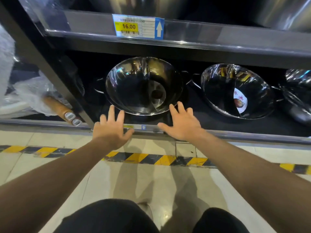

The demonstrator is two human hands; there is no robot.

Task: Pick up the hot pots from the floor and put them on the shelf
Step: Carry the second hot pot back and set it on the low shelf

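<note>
A shiny steel divided hot pot (134, 84) leans tilted on the bottom shelf (235, 133), its two side handles showing. My left hand (111, 128) hovers just in front of its lower left rim, fingers spread, holding nothing. My right hand (182, 122) is likewise spread at the lower right rim, not gripping. A second divided hot pot (223, 88) with a round paper label inside leans further right on the same shelf. A third wrapped pot (297, 88) shows partly at the far right.
The upper shelf (218, 36) carries a price tag (138, 26) reading 16.00 and large steel vessels above. A black upright post (50, 71) divides the bays; left of it lie plastic-wrapped goods and a wooden handle (58, 108). Yellow-black hazard tape (151, 158) crosses the tiled floor.
</note>
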